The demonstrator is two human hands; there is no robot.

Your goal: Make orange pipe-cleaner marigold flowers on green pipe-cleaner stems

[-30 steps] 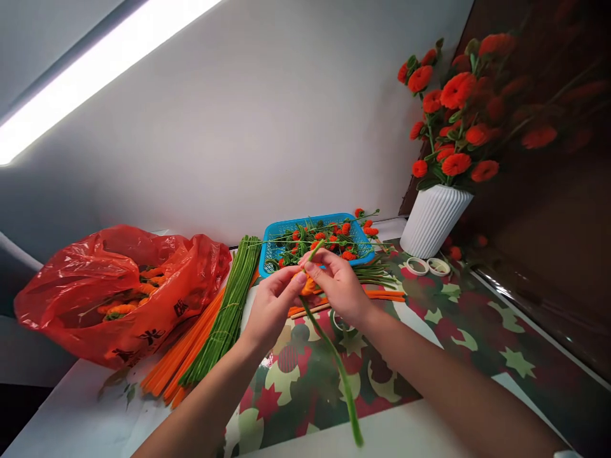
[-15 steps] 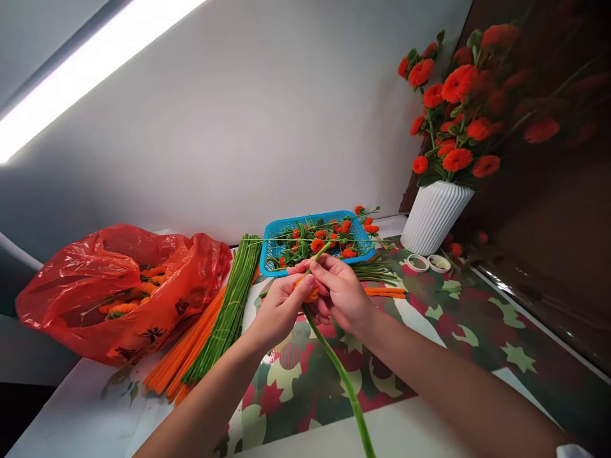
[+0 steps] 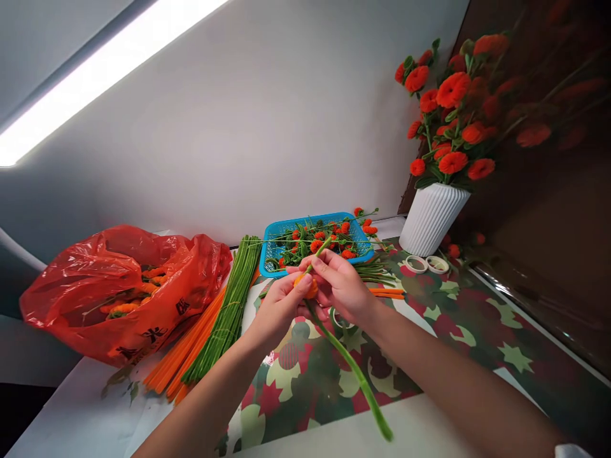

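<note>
Both of my hands meet in front of the blue basket, above the patterned mat. My left hand (image 3: 282, 304) pinches a small orange fuzzy flower piece (image 3: 311, 287). My right hand (image 3: 344, 285) closes its thumb and finger on a green fuzzy stem (image 3: 351, 362) beside that piece. One short end of the stem points up past my fingertips; the long end hangs down toward the front edge of the mat. My fingers partly hide the orange piece and the spot where it meets the stem.
Behind my hands, a blue basket (image 3: 271, 238) holds orange flowers and green stems. Bundled green stems (image 3: 228, 318), orange stems (image 3: 184, 350) and a red plastic bag (image 3: 90, 286) lie left. At right stand a white vase (image 3: 432, 216) and tape rolls (image 3: 416, 264).
The long end of the green stem has swung right and its lower tip now shows. A round ring on the mat has come into view beside my right hand. The view has shifted slightly.
</note>
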